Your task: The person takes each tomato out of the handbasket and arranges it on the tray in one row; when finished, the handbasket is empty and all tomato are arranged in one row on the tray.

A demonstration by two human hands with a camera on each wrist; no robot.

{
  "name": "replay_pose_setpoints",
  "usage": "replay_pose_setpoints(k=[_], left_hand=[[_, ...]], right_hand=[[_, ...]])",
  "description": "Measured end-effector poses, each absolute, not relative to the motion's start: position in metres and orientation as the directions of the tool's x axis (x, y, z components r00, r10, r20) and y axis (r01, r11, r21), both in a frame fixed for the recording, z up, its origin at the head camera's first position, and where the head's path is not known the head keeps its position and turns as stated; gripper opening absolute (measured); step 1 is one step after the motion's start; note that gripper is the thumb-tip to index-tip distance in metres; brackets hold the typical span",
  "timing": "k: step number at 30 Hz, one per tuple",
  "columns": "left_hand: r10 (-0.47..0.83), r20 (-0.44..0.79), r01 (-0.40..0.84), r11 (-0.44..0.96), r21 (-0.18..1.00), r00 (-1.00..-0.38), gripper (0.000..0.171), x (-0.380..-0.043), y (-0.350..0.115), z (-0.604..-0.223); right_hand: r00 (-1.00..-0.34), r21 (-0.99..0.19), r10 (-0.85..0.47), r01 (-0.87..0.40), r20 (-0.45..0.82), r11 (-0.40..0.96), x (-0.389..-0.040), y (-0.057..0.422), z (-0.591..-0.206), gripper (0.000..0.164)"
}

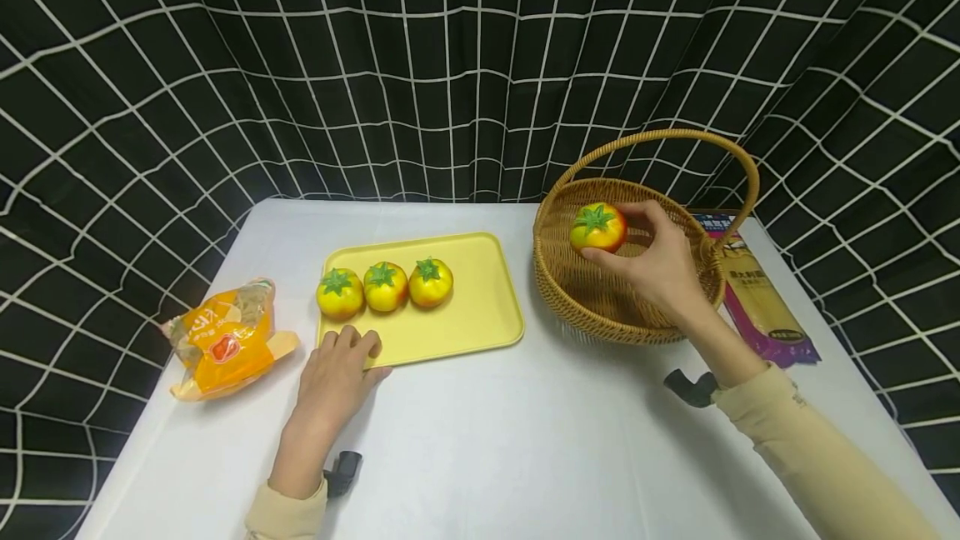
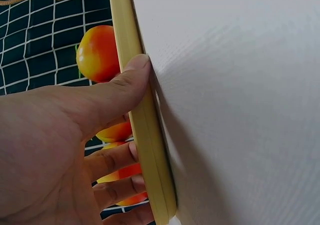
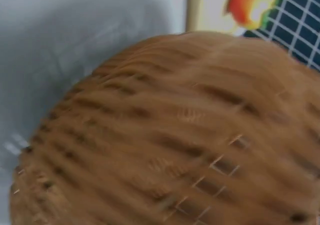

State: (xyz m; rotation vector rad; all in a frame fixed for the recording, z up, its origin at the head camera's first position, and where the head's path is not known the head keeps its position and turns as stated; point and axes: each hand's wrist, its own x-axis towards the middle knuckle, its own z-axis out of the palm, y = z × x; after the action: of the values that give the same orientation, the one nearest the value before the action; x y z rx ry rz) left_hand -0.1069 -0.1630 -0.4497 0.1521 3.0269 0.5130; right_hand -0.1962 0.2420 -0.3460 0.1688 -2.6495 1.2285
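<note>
My right hand (image 1: 662, 263) holds a yellow-red tomato (image 1: 597, 230) with a green leafy top between thumb and fingers, over the mouth of a wicker basket (image 1: 600, 319). Blurred basket weave (image 3: 165, 130) fills most of the right wrist view, where that hand is out of sight. At the near left corner of a yellow tray (image 1: 480, 298), my left hand (image 1: 336, 377) grips the rim. Its thumb (image 2: 127, 82) presses the outer edge, with the fingers on the inner side. Three similar tomatoes (image 1: 386, 287) sit in a row along the tray's left part.
Left of the tray lies a crumpled orange snack bag (image 1: 228, 344). A purple and yellow packet (image 1: 761, 298) lies right of the basket, partly behind it. The basket's tall handle (image 1: 660, 136) arches above its rim. A black grid-patterned curtain (image 1: 450, 65) surrounds the white table (image 1: 480, 448).
</note>
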Motion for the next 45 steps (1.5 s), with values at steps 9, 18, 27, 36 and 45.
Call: replay_pose_setpoints(k=[9, 18, 27, 36, 45], left_hand=[[0.114, -0.042, 0.093, 0.938, 0.334, -0.993, 0.030, -0.107, -0.163, -0.450], [0.114, -0.044, 0.093, 0.935, 0.342, -0.992, 0.030, -0.107, -0.164, -0.450], [0.117, -0.043, 0.096, 0.936, 0.338, -0.992, 0.029, -0.107, -0.165, -0.450], [0.123, -0.038, 0.103, 0.937, 0.333, -0.992, 0.030, -0.109, -0.165, -0.451], [0.123, -0.040, 0.103, 0.939, 0.329, -0.992, 0.030, -0.109, -0.165, -0.451]], right_hand=[[-0.933, -0.821, -0.018, -0.327, 0.361, 0.467, -0.186, 0.206, -0.340, 0.067], [-0.930, -0.898, 0.041, -0.339, 0.364, 0.278, -0.196, 0.158, -0.352, 0.068], [-0.951, -0.929, 0.024, -0.294, 0.307, 0.227, -0.199, 0.110, -0.374, 0.073], [-0.989, -0.933, -0.017, -0.145, 0.147, 0.331, -0.211, 0.096, -0.411, 0.077], [-1.000, -0.889, -0.002, -0.006, 0.005, 0.458, -0.215, 0.094, -0.439, 0.080]])
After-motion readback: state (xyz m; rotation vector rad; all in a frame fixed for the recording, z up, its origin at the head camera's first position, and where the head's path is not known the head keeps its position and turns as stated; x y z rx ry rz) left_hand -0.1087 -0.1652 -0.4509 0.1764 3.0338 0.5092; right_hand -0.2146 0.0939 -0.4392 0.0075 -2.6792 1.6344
